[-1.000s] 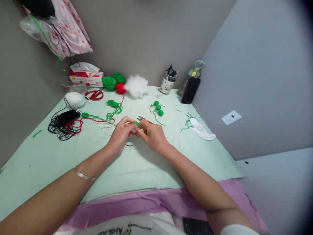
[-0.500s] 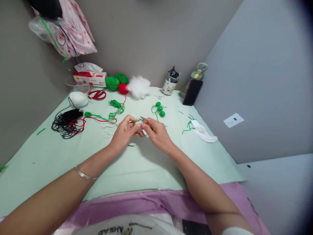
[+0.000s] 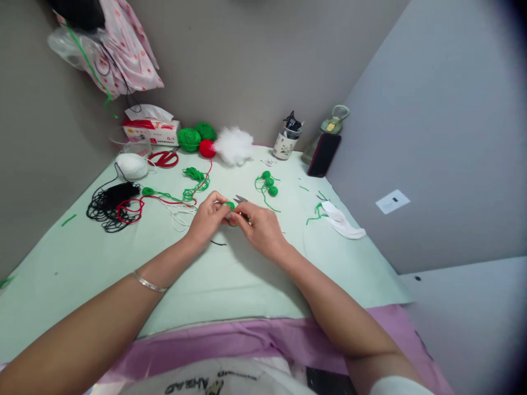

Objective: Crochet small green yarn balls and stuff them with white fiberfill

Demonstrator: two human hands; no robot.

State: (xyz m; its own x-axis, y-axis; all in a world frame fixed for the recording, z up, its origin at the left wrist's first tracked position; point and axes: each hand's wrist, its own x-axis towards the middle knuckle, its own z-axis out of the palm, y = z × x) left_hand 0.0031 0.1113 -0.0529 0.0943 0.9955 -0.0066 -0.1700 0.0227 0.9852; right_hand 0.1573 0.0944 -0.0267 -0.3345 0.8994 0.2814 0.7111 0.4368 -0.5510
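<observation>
My left hand (image 3: pixel 206 219) and my right hand (image 3: pixel 259 227) meet over the middle of the pale green table (image 3: pixel 230 274). Both pinch a small green yarn piece (image 3: pixel 229 206) between fingertips. Small thread snips (image 3: pixel 241 199) lie just behind my right hand. A short dark thread (image 3: pixel 217 242) rests on the table under my left hand. Three small green yarn balls (image 3: pixel 268 182) with trailing threads lie a little further back to the right.
Black yarn (image 3: pixel 109 202) tangled with red thread (image 3: pixel 129 211) lies left, beside white yarn (image 3: pixel 132 166) and red scissors (image 3: pixel 164 159). Tissue box (image 3: pixel 150 131), green yarn rolls (image 3: pixel 195 137), white stuffing (image 3: pixel 234 145), a jar (image 3: pixel 287 144), a phone (image 3: pixel 323 155) line the back wall. White cloth (image 3: pixel 341 222) lies right.
My hands stay together on the green piece, fingers shifting slightly. The view has tilted a little between the first frame and now.
</observation>
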